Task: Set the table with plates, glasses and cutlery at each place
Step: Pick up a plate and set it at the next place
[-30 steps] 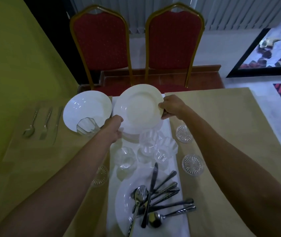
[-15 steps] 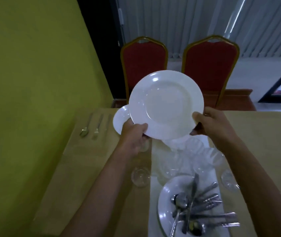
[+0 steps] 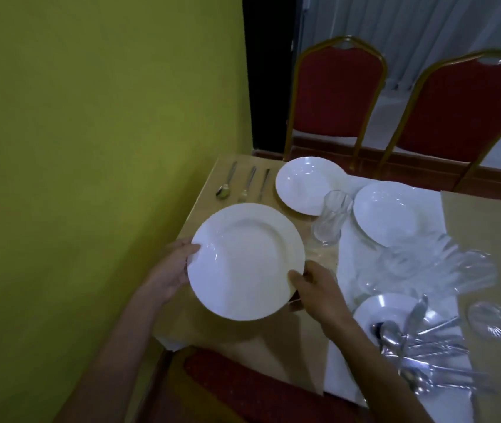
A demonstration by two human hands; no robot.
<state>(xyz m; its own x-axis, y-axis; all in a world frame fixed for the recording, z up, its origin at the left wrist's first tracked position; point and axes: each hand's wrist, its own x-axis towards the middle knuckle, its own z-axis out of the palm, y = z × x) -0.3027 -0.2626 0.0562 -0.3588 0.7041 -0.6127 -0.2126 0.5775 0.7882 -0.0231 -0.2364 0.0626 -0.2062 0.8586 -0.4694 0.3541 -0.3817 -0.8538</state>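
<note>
Over the table's (image 3: 273,340) near corner by the yellow wall (image 3: 90,148), both hands hold a white plate (image 3: 246,261) face up. The left hand (image 3: 172,270) grips its left rim, thumb on top and fingers beneath. The right hand (image 3: 316,288) grips its near-right rim the same way. Whether the plate touches the table cannot be told.

Beyond the plate lie a spoon (image 3: 226,183), fork (image 3: 247,184) and knife (image 3: 264,183) side by side, with a second plate (image 3: 307,184) just right of them. Right of the plate an upright glass (image 3: 331,216) stands. Farther right a third plate (image 3: 389,215) and a blurred cluster of glasses (image 3: 444,264) sit on a white runner (image 3: 346,270). Near-right of the plate a fourth plate (image 3: 377,312) carries piled cutlery (image 3: 420,349), and a glass coaster (image 3: 488,320) lies beyond that. Two red chairs (image 3: 334,93) stand far behind the plate.
</note>
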